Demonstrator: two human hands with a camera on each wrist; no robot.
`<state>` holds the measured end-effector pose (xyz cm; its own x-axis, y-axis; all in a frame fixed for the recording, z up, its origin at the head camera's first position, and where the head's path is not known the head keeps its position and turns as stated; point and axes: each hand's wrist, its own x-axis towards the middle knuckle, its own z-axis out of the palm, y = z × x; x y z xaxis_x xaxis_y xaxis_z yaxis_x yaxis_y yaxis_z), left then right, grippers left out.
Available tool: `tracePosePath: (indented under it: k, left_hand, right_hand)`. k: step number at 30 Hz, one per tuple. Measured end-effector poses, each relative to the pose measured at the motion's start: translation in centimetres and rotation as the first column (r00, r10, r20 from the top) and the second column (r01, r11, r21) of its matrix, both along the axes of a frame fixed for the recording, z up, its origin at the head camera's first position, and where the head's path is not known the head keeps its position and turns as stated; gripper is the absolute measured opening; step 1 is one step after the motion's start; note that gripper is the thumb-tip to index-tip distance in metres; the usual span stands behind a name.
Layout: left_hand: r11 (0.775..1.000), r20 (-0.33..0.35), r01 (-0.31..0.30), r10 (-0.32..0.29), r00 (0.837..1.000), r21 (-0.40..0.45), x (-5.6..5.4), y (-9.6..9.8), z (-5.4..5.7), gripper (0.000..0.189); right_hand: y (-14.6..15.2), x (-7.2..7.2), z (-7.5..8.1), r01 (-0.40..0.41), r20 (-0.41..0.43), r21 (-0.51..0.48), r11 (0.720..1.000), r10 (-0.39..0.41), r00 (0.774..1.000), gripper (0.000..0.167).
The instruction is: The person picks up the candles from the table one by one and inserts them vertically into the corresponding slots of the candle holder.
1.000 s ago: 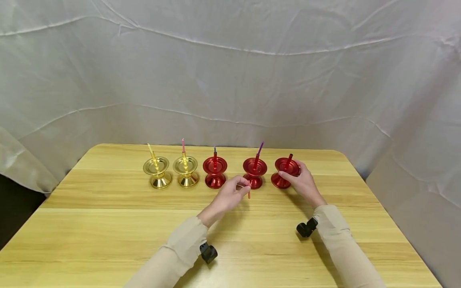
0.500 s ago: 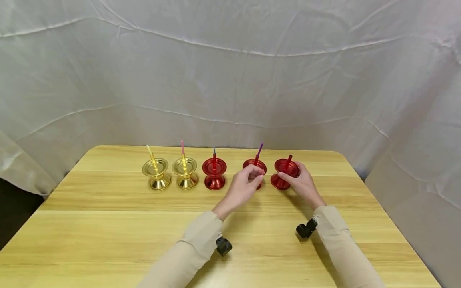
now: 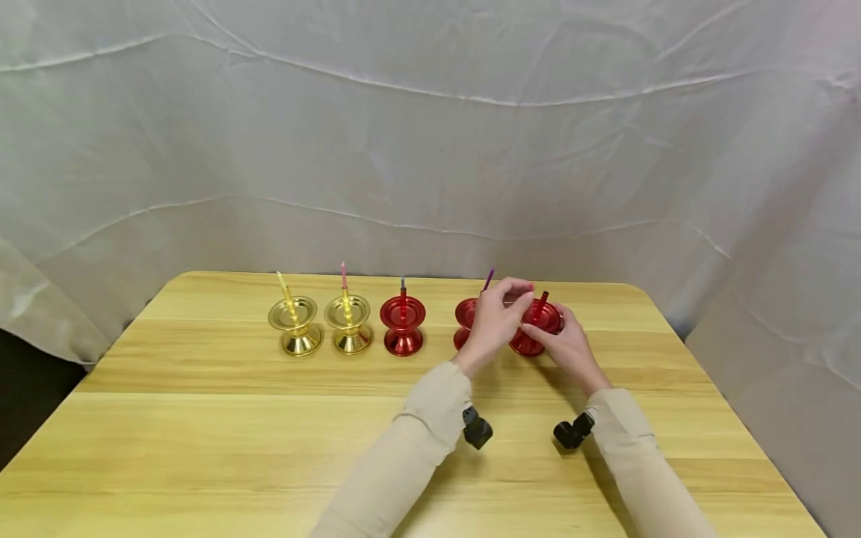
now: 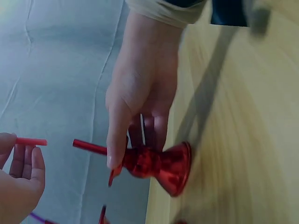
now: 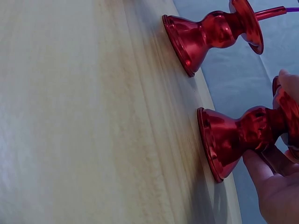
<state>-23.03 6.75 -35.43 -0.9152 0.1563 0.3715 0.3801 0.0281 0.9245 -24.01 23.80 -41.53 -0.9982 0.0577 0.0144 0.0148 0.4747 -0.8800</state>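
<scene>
My left hand (image 3: 495, 323) pinches a short red candle (image 4: 33, 141) between thumb and fingertips, beside the upright tube of the rightmost red candle holder (image 4: 174, 171). Candle and tube stand apart in the left wrist view. With my right hand (image 3: 572, 345) I grip that holder by its dish, thumb on the near side and fingers on the far side. No candle shows in its tube (image 4: 88, 146). The holder's base is on the table in the right wrist view. Behind my left hand, a second red holder (image 3: 464, 312) with a purple candle (image 3: 489, 279) is partly hidden.
Left of my hands stands a red holder (image 3: 403, 342) with a dark, bluish candle. Farther left are a gold holder (image 3: 352, 340) with a pink candle and another gold holder (image 3: 301, 341) with a yellow one. A pale cloth (image 3: 430, 149) hangs behind the wooden table (image 3: 202, 441).
My left hand has moved right and up with the red candle, past the purple-candle holder to the rightmost holder. My right hand keeps its grip there.
</scene>
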Motion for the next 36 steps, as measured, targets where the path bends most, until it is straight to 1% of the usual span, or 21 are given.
tracePosePath:
  k: [2,5,8,12,16,19,27,32,36]
  left_hand:
    - [1.0,0.009,0.003,-0.003,1.0,0.014,-0.5,0.9,0.2,0.018]
    - [1.0,0.001,-0.004,0.004,1.0,0.016,-1.3,1.9,0.3,0.018]
    - [1.0,0.002,-0.007,0.007,1.0,0.023,-1.8,2.6,0.4,0.018]
    - [1.0,-0.01,0.001,-0.001,1.0,0.017,-2.3,3.2,0.6,0.018]
    - [1.0,-0.017,-0.001,0.001,1.0,-0.019,-3.0,3.4,0.3,0.017]
    - [0.999,-0.006,-0.002,0.002,1.0,-0.036,-3.5,3.4,0.0,0.017]
    - [1.0,0.058,-0.007,0.006,0.998,0.023,-4.0,3.4,-0.1,0.019]
    - [1.0,0.065,-0.013,0.012,0.998,0.017,-4.2,3.5,-0.2,0.02]
    - [0.999,0.084,-0.022,0.018,0.996,0.046,-4.4,3.8,-0.4,0.019]
  right_hand:
    - [0.0,0.0,0.0,0.001,0.0,0.001,1.0,-0.001,1.0,0.087]
    - [0.1,-0.2,0.0,0.008,-0.004,0.005,1.0,-0.007,1.0,0.085]
    - [0.2,-0.2,-0.1,0.014,-0.005,0.002,1.0,-0.014,1.0,0.085]
    - [0.3,-0.3,-0.2,0.016,-0.009,0.003,1.0,-0.016,1.0,0.084]
    - [0.3,-0.3,-0.2,0.005,-0.012,0.005,1.0,-0.005,1.0,0.084]
    - [0.2,-0.4,-0.4,-0.003,-0.008,-0.003,1.0,0.003,1.0,0.085]
    - [0.1,-0.4,-0.6,-0.002,-0.01,-0.024,1.0,0.002,1.0,0.087]
    - [0.1,-0.4,-0.7,-0.001,-0.009,-0.017,1.0,0.0,1.0,0.087]
    - [0.1,-0.4,-0.7,-0.002,-0.009,-0.023,1.0,0.001,1.0,0.087]
